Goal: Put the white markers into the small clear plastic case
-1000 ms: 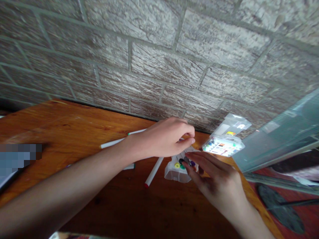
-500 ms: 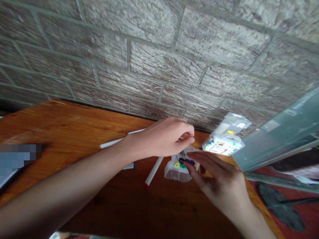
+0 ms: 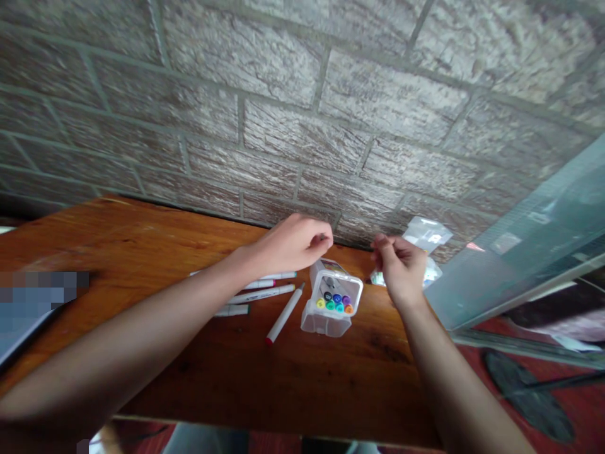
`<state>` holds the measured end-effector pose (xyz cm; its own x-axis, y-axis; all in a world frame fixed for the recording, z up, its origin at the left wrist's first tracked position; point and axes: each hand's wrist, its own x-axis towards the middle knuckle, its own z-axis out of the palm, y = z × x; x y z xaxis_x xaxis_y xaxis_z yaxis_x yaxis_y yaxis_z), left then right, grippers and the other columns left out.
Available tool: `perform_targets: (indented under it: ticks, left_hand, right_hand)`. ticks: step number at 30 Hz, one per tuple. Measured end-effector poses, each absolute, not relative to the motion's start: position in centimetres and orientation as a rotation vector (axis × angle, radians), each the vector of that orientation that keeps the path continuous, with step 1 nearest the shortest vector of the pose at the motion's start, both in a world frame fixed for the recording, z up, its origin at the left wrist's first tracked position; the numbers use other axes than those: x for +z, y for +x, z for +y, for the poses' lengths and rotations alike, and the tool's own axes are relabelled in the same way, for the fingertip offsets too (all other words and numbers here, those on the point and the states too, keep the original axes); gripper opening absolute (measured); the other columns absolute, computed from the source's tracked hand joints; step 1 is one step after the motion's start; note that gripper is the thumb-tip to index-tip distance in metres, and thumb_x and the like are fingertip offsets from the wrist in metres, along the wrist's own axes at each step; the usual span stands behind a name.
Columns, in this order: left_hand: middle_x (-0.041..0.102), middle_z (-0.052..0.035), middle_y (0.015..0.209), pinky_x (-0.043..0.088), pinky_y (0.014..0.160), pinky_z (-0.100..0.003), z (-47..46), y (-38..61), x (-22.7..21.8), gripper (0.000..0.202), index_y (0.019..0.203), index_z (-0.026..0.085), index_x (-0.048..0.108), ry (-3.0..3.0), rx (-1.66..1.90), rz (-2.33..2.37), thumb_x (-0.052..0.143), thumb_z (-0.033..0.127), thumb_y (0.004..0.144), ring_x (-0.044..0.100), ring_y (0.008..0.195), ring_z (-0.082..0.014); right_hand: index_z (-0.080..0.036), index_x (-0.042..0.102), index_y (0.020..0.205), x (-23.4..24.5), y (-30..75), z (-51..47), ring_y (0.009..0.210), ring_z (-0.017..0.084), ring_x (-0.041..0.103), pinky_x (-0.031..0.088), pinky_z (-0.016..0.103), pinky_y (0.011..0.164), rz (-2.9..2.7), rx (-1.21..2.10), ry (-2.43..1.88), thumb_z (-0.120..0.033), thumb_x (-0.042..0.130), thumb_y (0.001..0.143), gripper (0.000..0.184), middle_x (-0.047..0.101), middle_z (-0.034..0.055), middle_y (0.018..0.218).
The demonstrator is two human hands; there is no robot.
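My left hand point(image 3: 300, 239) is curled closed just behind and above a clear plastic marker box point(image 3: 357, 296). Anything inside its fingers is hidden. Several markers stand in that box, their coloured caps point(image 3: 337, 302) facing me. My right hand point(image 3: 401, 268) is closed, thumb against fingers, in front of a second clear box point(image 3: 432, 271) that it partly covers. What it pinches, if anything, I cannot make out. A white marker with a red end point(image 3: 283, 315) lies left of the near box. Several more white markers point(image 3: 265, 294) lie beside my left forearm, partly hidden by it.
The wooden table point(image 3: 302, 378) meets a stone-block wall point(image 3: 283, 132) at the back. A glass panel point(image 3: 529, 233) stands beyond its right edge. A dark round base point(image 3: 527, 391) is on the red floor. A blurred-out object point(image 3: 33, 309) sits at the left edge.
My right hand has moved from the near box up and back to the far box, its fingers going from spread to closed. My left hand has shifted left, uncovering the caps.
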<state>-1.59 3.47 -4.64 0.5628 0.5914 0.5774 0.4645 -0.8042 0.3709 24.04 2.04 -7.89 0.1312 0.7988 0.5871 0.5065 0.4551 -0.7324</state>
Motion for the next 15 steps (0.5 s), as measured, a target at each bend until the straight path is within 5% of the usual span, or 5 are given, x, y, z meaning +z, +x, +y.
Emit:
perform_targets:
  ticks: [6, 8, 10, 15]
  left_hand:
    - [0.069, 0.0015, 0.064, 0.034, 0.060, -0.025, 3.8, -3.1, -5.9, 0.024, 0.079, 0.017, 0.075, 2.463, 1.049, 1.228, 0.059, 0.020, 0.096, 0.059, 0.058, -0.0126]
    - [0.072, 0.0001, 0.068, 0.035, 0.061, -0.024, 3.6, -3.6, -7.1, 0.023, 0.079, 0.016, 0.075, 2.446, 1.047, 1.290, 0.059, 0.019, 0.095, 0.062, 0.061, -0.0132]
    - [0.075, -0.0012, 0.073, 0.038, 0.064, -0.024, 3.2, -4.1, -8.6, 0.024, 0.081, 0.016, 0.075, 2.425, 1.035, 1.340, 0.057, 0.020, 0.097, 0.066, 0.067, -0.0142]
    - [0.066, 0.0008, 0.062, 0.034, 0.058, -0.024, 1.7, -4.8, -11.7, 0.029, 0.074, 0.018, 0.071, 2.400, 0.930, 1.413, 0.059, 0.027, 0.098, 0.061, 0.058, -0.0143]
  right_hand:
    - [-0.016, 0.062, 0.062, -14.4, 25.8, 4.3, 0.050, 0.012, 0.055, 0.047, 0.026, 0.050, -1.676, 0.384, -1.201, -0.058, 0.065, 0.099, 0.057, 0.057, -0.0017, 0.054]
    - [-0.013, 0.073, 0.089, -15.6, 26.3, 4.7, 0.071, 0.017, 0.069, 0.059, 0.030, 0.066, -1.729, 0.413, -1.226, -0.048, 0.066, 0.102, 0.037, 0.072, 0.0024, 0.083]
    - [-0.017, 0.070, 0.125, -16.4, 26.6, 5.3, 0.104, 0.025, 0.073, 0.064, 0.042, 0.088, -1.767, 0.440, -1.253, -0.039, 0.068, 0.103, 0.031, 0.072, 0.0078, 0.125]
    - [-0.019, 0.068, 0.130, -17.6, 26.9, 6.5, 0.114, 0.029, 0.070, 0.062, 0.046, 0.095, -1.833, 0.494, -1.327, -0.039, 0.067, 0.103, 0.033, 0.068, 0.0091, 0.135]
